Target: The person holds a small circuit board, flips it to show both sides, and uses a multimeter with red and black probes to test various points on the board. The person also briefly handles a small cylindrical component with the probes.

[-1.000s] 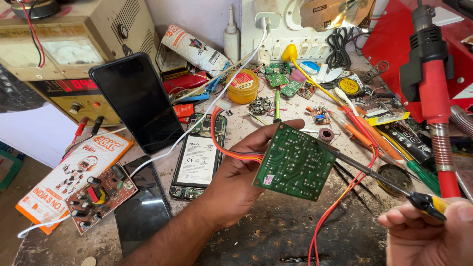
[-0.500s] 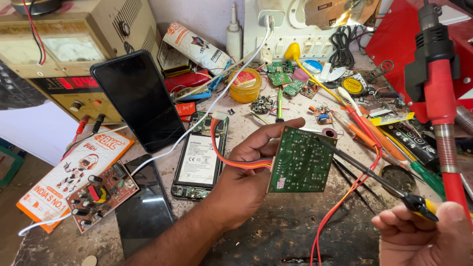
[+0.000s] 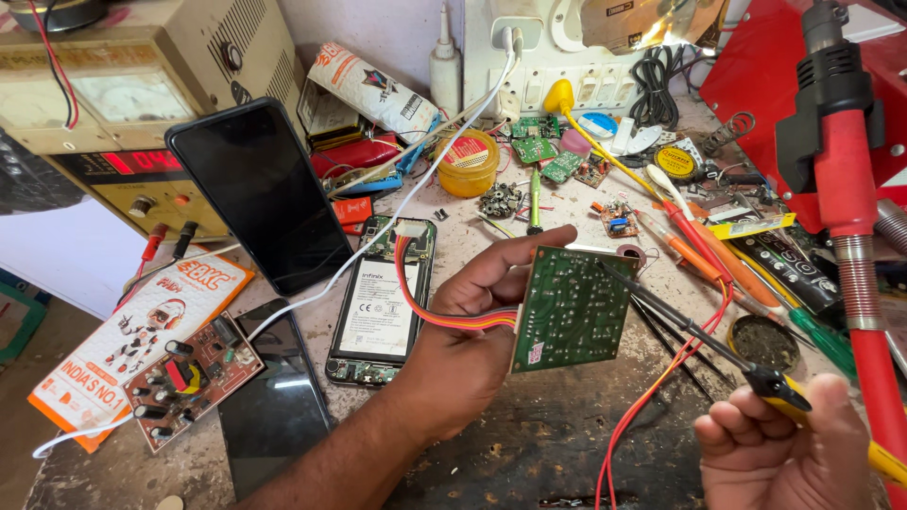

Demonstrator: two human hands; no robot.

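Observation:
My left hand [image 3: 472, 331] holds a green circuit board [image 3: 572, 310] upright by its left edge, solder side toward me, above the workbench. A flat ribbon of red and orange wires [image 3: 444, 307] runs from the board to an opened phone with a white battery [image 3: 380, 302]. My right hand [image 3: 789, 453] at the lower right grips a soldering iron [image 3: 699, 340] with a yellow and black handle. Its dark tip rests against the upper right of the board.
A phone with a black screen [image 3: 265, 194] leans against a beige power supply [image 3: 132, 113]. A small brown circuit board [image 3: 189, 378] lies on an orange box. A red hot-air tool [image 3: 846, 189] stands at right. Screwdrivers, small boards and a yellow tin [image 3: 470, 162] clutter the back.
My left hand has tilted the green board more upright and shifted it slightly right. The soldering iron's tip has moved onto the board's upper right area.

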